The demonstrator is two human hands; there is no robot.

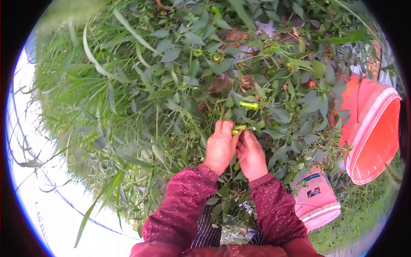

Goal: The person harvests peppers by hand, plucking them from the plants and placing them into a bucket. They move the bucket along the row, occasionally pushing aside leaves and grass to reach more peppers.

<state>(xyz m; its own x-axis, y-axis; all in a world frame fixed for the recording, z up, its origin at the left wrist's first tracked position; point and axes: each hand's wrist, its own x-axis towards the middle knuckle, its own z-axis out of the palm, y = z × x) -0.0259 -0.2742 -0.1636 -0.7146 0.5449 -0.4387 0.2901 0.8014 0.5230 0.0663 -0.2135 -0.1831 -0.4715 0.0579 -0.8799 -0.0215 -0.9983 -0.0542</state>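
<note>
Dense foliage of a pepper plant (180, 85) forms the background, with long grass (85, 85) to its left. Left hand (220, 145) and right hand (251, 154) meet at the plant's centre, fingers curled and pinching a small green pepper (239, 128) between them; both wear dark red patterned sleeves. Just above the held pepper hangs a second green pepper (249, 105). Farther up and to its right shows a red pepper (311, 84). Well right of the held pepper stands an orange bucket (372, 132), tilted; below and right of it, a pink bucket (317, 199).
</note>
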